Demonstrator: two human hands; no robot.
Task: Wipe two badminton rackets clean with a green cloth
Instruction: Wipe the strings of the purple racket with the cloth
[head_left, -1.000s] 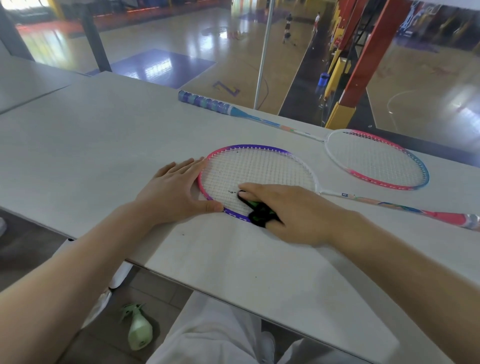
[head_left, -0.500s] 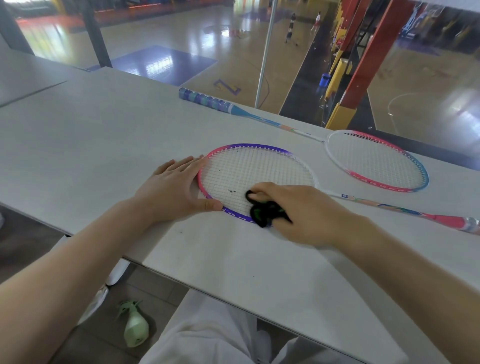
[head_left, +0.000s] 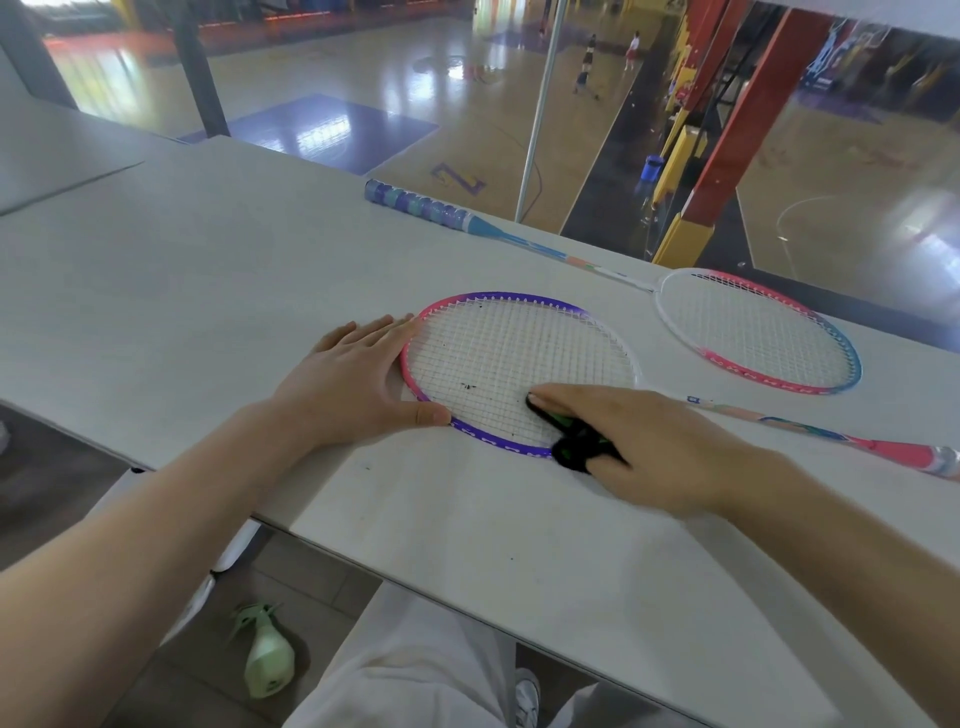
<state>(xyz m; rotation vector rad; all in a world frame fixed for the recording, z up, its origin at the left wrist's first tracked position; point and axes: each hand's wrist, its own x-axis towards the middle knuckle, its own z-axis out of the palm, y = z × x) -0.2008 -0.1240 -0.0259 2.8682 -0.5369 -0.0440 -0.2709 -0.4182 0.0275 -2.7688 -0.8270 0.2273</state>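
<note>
So there's a pale grey tabletop (head_left: 218, 291) up on a balcony over a sports hall, and two rackets are lying flat on it. The nearer one is a pink-and-purple framed badminton racket with white strings (head_left: 519, 364), head toward the person, its pink shaft running off to the right. Just beyond that racket, touching nothing, sits a second badminton racket with a white, pink and blue frame and a blue-wrapped grip (head_left: 758, 332), its handle pointing the opposite way.

The left hand (head_left: 353, 384) lies flat and relaxed on the tabletop against the left rim of the near racket, thumb stretched along the lower edge of the frame — bracing it, not gripping. The right hand (head_left: 639, 441) is on the lower right part of that same racket head, fingers pressing a scrunched dark green cloth (head_left: 576, 441) down on the strings and frame; the cloth pokes out between the fingers and thumb, so it's pinched in there. A few dark specks dot the strings left of the cloth.

Down on the floor below the near racket's edge of the tabletop — a pale green spray bottle (head_left: 267, 660) on its side.
</note>
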